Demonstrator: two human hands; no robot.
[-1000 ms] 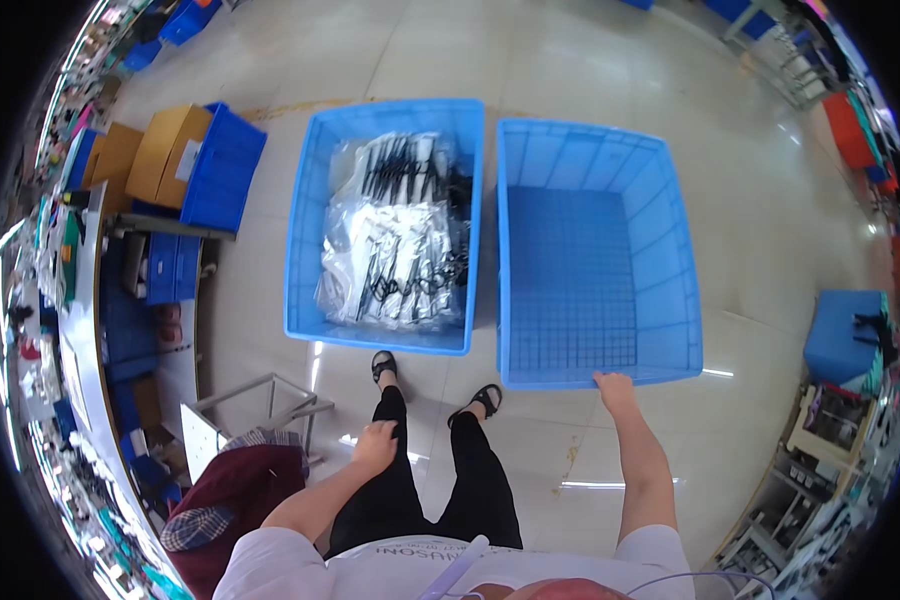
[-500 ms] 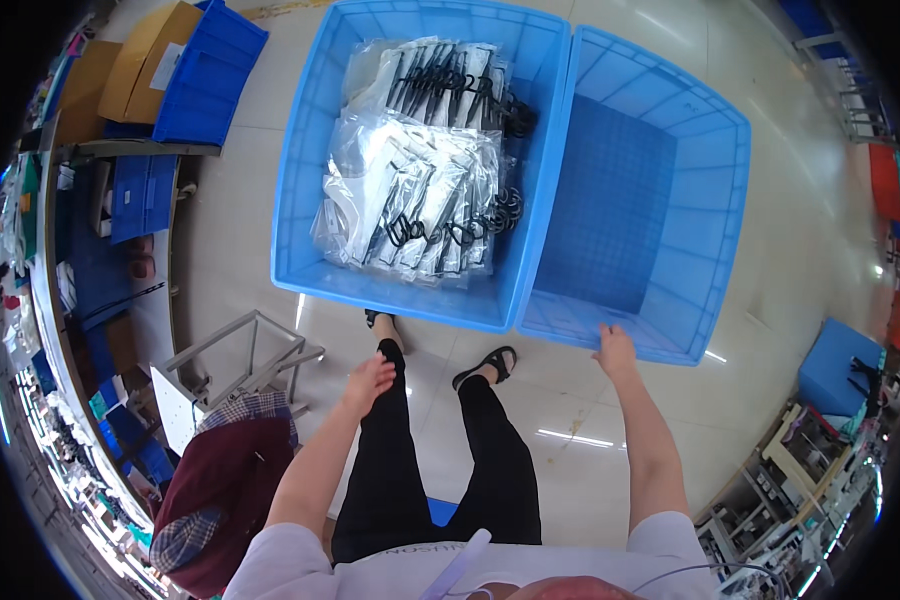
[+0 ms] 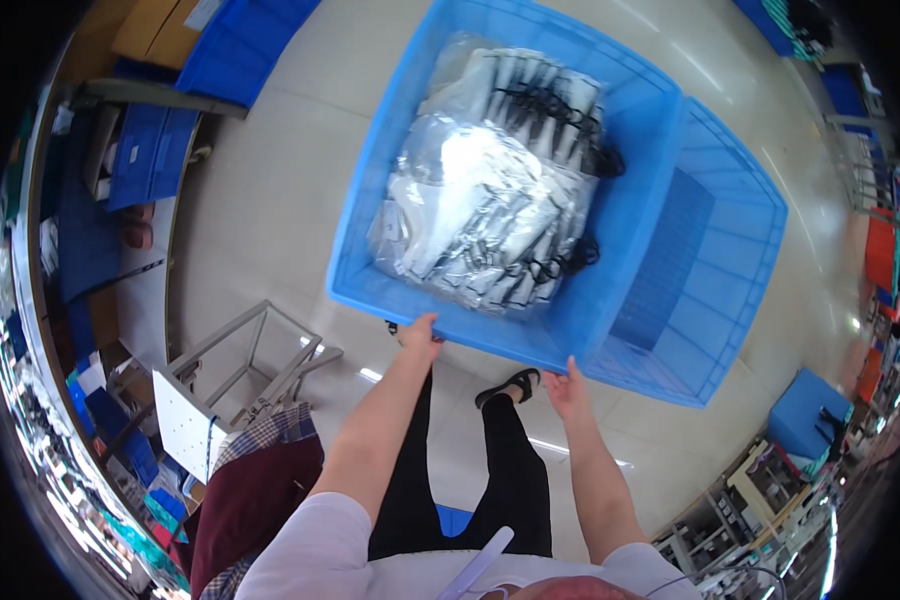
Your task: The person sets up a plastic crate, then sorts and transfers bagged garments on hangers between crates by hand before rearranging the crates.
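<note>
Directly in front of me is a blue plastic crate (image 3: 450, 322) filled with clear plastic bags (image 3: 470, 200) of pale, flat pieces with black loops or cords. What exactly the pieces are I cannot make out. My left hand (image 3: 420, 338) grips the crate's near rim around its middle, thumb on top and fingers out of sight beneath. Further along the same rim, close to its right corner, my right hand (image 3: 570, 390) has hold in the same way. A second blue crate (image 3: 740, 240) stands against the right side, partly covered from view by the first.
To the left are a metal-framed stool (image 3: 240, 370), a dark red garment with checked cloth (image 3: 260, 500) and shelving with blue bins (image 3: 145, 160). Cardboard boxes (image 3: 150, 30) sit at the upper left. A blue box (image 3: 810, 415) lies at the right beside equipment.
Both hands have come onto the filled crate's near rim, the right one leaving the other crate's edge. The filled crate now looks larger, tilted, and overlaps more of the second crate.
</note>
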